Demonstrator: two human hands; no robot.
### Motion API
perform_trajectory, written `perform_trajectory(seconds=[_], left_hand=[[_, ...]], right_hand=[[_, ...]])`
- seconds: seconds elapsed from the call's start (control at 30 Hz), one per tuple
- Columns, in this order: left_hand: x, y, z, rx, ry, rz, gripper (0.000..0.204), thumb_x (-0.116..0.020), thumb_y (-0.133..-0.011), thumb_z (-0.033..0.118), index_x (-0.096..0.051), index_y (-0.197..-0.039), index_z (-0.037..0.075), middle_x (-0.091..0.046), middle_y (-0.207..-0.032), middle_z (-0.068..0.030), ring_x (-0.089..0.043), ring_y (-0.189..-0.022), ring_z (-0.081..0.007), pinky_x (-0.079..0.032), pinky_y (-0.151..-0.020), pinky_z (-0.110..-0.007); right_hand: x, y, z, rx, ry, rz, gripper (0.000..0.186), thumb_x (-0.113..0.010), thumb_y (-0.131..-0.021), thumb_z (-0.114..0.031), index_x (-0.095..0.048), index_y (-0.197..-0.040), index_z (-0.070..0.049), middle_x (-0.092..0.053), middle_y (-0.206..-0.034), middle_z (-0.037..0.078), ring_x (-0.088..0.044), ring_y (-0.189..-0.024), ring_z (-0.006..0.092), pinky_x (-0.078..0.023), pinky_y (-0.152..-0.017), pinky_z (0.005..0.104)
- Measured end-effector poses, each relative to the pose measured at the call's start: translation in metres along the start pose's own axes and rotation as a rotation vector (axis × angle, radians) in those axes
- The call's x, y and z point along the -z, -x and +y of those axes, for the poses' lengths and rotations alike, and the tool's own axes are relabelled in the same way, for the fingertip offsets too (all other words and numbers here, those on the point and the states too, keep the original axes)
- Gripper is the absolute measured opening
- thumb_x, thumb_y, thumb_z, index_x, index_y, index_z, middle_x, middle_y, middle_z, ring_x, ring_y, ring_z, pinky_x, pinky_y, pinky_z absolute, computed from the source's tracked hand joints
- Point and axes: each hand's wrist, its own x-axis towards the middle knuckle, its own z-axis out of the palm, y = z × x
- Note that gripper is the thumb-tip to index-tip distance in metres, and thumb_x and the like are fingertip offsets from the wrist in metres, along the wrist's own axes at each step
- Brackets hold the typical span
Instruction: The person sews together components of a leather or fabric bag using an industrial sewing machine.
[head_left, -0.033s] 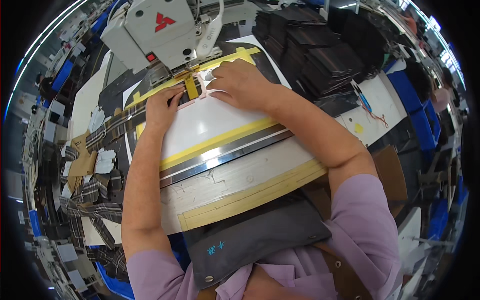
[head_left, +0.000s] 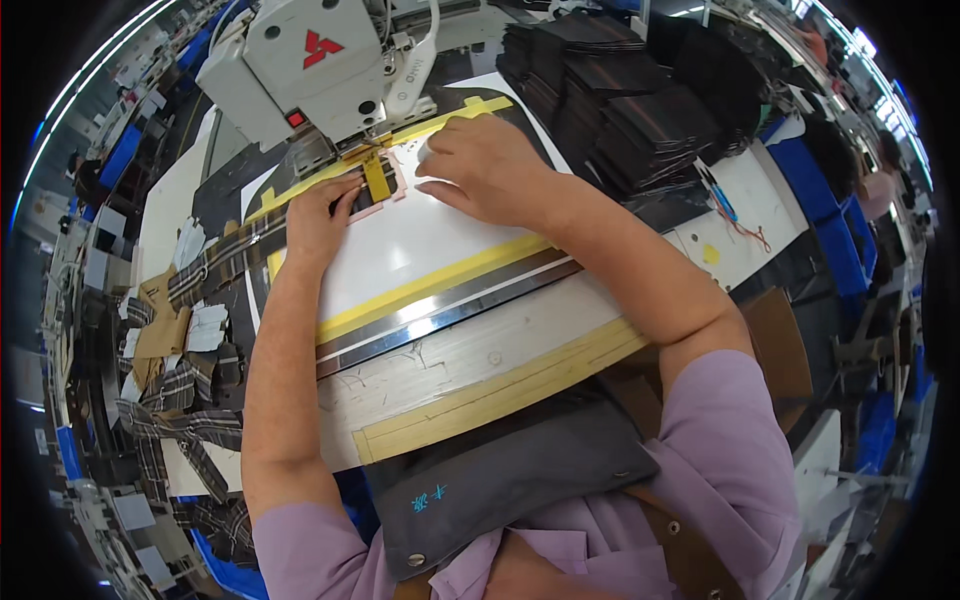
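My left hand (head_left: pixel 320 212) pinches and presses the end of a dark plaid fabric strip (head_left: pixel 225 260), which trails off to the left. Just right of its fingertips, a small yellow plate (head_left: pixel 377 180) lies over the strip's end, bordered by a pink edging (head_left: pixel 399 178). Over the white sheet (head_left: pixel 400 260), my right hand (head_left: pixel 480 168) hovers or rests with thumb and fingers apart, beside the pink edging and holding nothing I can see. Yellow tape (head_left: pixel 430 283) borders the sheet. A white sewing machine head (head_left: pixel 310 65) stands right behind the plate.
Dark folded fabric pieces (head_left: pixel 645 125) are stacked at the back right, near blue-handled snips (head_left: pixel 722 200). Plaid strips and brown scraps (head_left: pixel 165 330) lie heaped at left. A metal ledge (head_left: pixel 480 365) runs along the front, and a blue crate (head_left: pixel 830 220) stands far right.
My right hand's fingertips have drawn slightly away from the pink edging. My left hand keeps its hold on the plaid strip. The whole view has shifted a little.
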Motion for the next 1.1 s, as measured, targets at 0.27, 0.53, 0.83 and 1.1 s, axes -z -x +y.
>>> perform_trajectory(seconds=[0.27, 0.53, 0.83, 1.1], left_hand=[[-0.008, -0.004, 0.002, -0.012, -0.032, 0.015, 0.019, -0.067, -0.09, 0.015, -0.075, -0.104, 0.005, -0.074, -0.109, -0.0105, -0.07, -0.099, -0.0296, -0.054, -0.09, -0.035], [-0.019, -0.005, 0.004, -0.096, -0.361, 0.011, 0.014, -0.062, -0.085, 0.017, -0.072, -0.092, 0.011, -0.07, -0.1, -0.0077, -0.067, -0.098, -0.0296, -0.054, -0.084, -0.043], [-0.017, 0.024, 0.032, -0.205, -0.508, 0.08, 0.012, -0.063, -0.082, 0.018, -0.074, -0.08, 0.013, -0.071, -0.083, -0.0055, -0.071, -0.086, -0.0262, -0.055, -0.07, -0.04], [0.0, 0.026, 0.191, 0.123, 0.724, -0.033, 0.056, -0.065, -0.083, 0.062, -0.079, -0.091, 0.009, -0.074, -0.092, -0.0139, -0.07, -0.091, -0.0325, -0.055, -0.083, -0.04]], right_hand=[[0.155, 0.072, 0.037, -0.642, 0.495, -0.004, 0.032, -0.074, -0.084, -0.036, -0.074, -0.097, -0.006, -0.073, -0.095, 0.01, -0.069, -0.081, 0.0283, -0.054, -0.074, 0.037], [0.169, 0.084, 0.051, -0.718, 0.404, -0.131, 0.037, -0.06, -0.097, -0.034, -0.071, -0.092, 0.001, -0.061, -0.072, 0.023, -0.061, -0.066, 0.0386, -0.046, -0.063, 0.042], [0.173, 0.089, 0.086, -0.451, 0.428, -0.375, 0.034, -0.058, -0.102, -0.031, -0.071, -0.104, 0.0, -0.072, -0.094, 0.018, -0.069, -0.079, 0.0313, -0.052, -0.071, 0.0382], [0.175, 0.045, -0.006, -0.206, 0.747, 0.006, 0.017, -0.071, -0.093, -0.018, -0.075, -0.103, -0.005, -0.075, -0.097, 0.008, -0.072, -0.08, 0.0209, -0.057, -0.073, 0.0295]])
